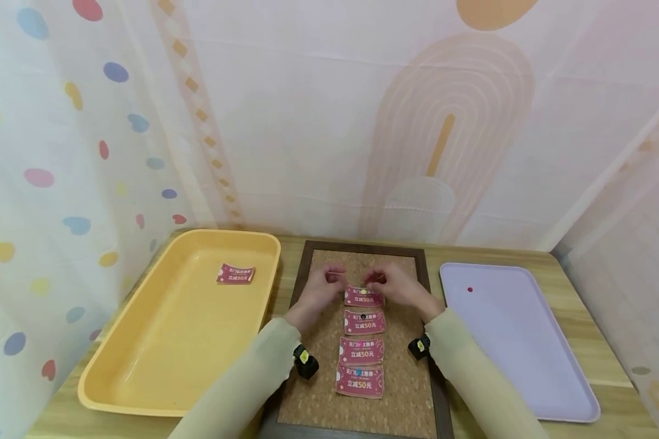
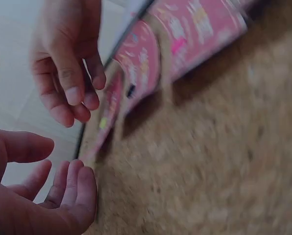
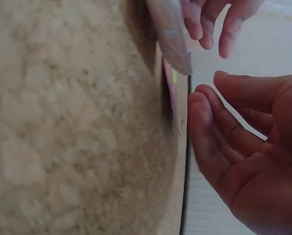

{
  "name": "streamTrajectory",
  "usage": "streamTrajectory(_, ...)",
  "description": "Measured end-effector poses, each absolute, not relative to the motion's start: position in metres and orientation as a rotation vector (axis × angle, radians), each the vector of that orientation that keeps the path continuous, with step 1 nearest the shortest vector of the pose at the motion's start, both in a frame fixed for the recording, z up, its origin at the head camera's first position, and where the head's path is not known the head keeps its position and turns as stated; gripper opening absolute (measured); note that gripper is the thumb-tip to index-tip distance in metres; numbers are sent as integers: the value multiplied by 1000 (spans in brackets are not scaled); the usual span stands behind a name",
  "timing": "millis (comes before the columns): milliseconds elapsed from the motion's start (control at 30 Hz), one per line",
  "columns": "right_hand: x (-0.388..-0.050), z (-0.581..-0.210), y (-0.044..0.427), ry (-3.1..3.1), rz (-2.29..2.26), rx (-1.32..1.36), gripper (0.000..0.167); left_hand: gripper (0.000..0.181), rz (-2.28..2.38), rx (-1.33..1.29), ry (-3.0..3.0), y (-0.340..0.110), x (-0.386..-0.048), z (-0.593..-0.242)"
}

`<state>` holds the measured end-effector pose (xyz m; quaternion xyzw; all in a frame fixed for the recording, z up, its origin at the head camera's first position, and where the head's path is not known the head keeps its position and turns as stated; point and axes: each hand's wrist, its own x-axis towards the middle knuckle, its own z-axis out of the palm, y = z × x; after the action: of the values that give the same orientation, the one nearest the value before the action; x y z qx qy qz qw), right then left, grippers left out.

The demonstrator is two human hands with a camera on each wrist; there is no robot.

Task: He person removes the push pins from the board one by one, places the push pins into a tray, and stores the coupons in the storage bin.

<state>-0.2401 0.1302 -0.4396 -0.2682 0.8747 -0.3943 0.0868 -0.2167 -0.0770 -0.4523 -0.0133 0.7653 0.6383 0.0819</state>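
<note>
Four pink coupons run in a column down a cork board (image 1: pixel 307 396). The top coupon (image 1: pixel 365 299) carries a yellow pin (image 1: pixel 363 291); below it come coupons with a black pin (image 1: pixel 363 316), a pink pin (image 1: pixel 360 345) and a blue pin (image 1: pixel 359 372). Beside the top coupon's left edge is my left hand (image 1: pixel 321 289), its fingers (image 2: pixel 72 183) loosely bent and holding nothing. My right hand (image 1: pixel 398 285) is at that coupon's upper right, thumb and fingers (image 3: pixel 224 122) apart with nothing between them.
A yellow tray (image 1: pixel 176 341) on the left holds one pink coupon (image 1: pixel 236 274). On the right, a lilac tray (image 1: pixel 522 347) holds a small red pin (image 1: pixel 470 289). A patterned curtain (image 1: pixel 307 122) hangs behind the wooden table (image 1: pixel 615 353).
</note>
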Motion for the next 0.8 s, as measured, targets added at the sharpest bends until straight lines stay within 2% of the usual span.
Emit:
streamTrajectory(267, -242, -444, 125, 2614, -1084, -763, 15, 32, 1687, 52, 2476, -77, -222, -455)
streamTrajectory(500, -243, -440, 122, 2636, -980, -712, 10, 18, 1457, 250, 2556, -85, -225, -451)
streamTrajectory(800, -239, -444, 124, 2638, -983, -669, 9, 12, 1361, 353, 2565, -86, -226, -453)
